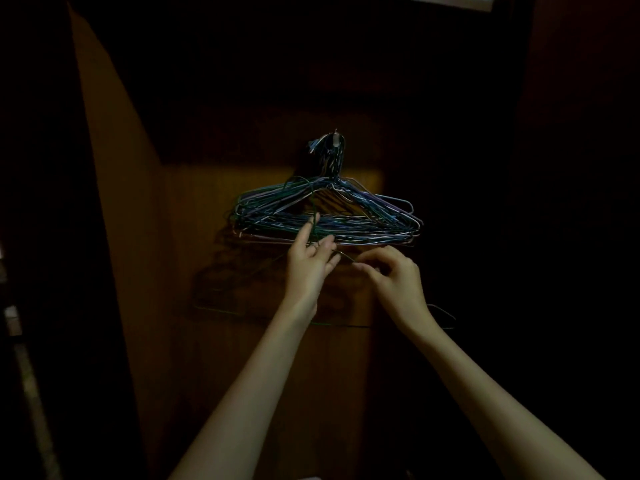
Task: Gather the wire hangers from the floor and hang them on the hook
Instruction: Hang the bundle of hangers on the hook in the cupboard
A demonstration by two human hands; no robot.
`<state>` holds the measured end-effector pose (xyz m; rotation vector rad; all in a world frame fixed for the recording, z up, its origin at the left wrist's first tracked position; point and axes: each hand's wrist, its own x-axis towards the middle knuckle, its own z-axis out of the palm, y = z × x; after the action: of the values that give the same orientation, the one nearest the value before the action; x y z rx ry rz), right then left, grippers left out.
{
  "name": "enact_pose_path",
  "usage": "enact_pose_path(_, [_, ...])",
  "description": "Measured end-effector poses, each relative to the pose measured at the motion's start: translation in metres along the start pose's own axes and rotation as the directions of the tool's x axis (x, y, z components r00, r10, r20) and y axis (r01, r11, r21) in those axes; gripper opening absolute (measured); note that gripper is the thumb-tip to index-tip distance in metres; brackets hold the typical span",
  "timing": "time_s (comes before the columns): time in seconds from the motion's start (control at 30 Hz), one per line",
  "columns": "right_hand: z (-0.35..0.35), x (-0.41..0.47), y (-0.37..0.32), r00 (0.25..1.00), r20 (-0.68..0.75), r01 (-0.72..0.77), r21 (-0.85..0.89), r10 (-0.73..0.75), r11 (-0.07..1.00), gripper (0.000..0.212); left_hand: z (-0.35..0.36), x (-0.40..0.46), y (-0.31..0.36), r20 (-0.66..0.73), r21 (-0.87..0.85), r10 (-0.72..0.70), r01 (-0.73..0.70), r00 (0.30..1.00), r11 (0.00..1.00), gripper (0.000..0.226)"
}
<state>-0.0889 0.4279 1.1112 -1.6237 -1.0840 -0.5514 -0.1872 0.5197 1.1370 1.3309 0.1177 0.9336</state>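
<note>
A thick bundle of coloured wire hangers [363,223] hangs from a small metal hook [335,137] on a dark wooden panel. Just below the bundle I hold one green wire hanger [242,311]; its bottom bar runs low across the panel behind my wrists. My left hand [308,263] holds the green neck wire between its fingers, index finger pointing up against the bundle. My right hand [394,277] pinches the same hanger's shoulder wire with curled fingers, a little right of the left hand. The lower part of that hanger is dim and partly hidden by my forearms.
The wooden panel [194,237] is lit only in its middle; everything to the right and above is nearly black. A slanted wooden edge [104,98] runs down the left side. A pale strip [481,0] shows at the top right.
</note>
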Motion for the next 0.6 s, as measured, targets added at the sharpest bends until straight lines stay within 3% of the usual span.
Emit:
enact_pose_path(0.07, [-0.004,0.001,0.003,0.999,-0.042,-0.019,0.018,0.019,1.0,0.005,-0.005,-0.007,-0.002,-0.042,0.317,0.06,-0.043,0.997,0.947,0.052])
enact_pose_path(0.13, [-0.009,0.005,0.007,0.996,-0.079,-0.038,0.054,0.042,0.998,0.005,-0.013,-0.012,-0.006,-0.076,0.721,0.189,-0.077,0.979,0.688,0.049])
enact_pose_path(0.2, [-0.012,0.01,0.01,0.995,-0.089,-0.029,0.048,0.033,0.998,0.005,-0.016,-0.011,-0.011,-0.079,0.895,0.261,-0.046,0.962,0.444,0.049])
enact_pose_path(0.27, [-0.012,0.017,0.013,0.995,-0.097,-0.006,0.024,0.008,1.0,0.006,-0.013,-0.005,-0.016,-0.074,0.937,0.288,-0.032,0.955,0.348,0.053])
enact_pose_path(0.4, [-0.013,0.034,0.021,0.99,-0.139,0.01,-0.006,-0.01,1.0,0.005,-0.006,0.013,-0.023,-0.068,0.965,0.361,-0.03,0.93,0.261,0.057])
enact_pose_path(0.6, [-0.008,0.075,0.04,0.983,-0.179,0.033,0.012,-0.03,0.999,0.004,-0.004,0.057,-0.028,-0.022,0.991,0.589,-0.061,0.808,0.121,0.051])
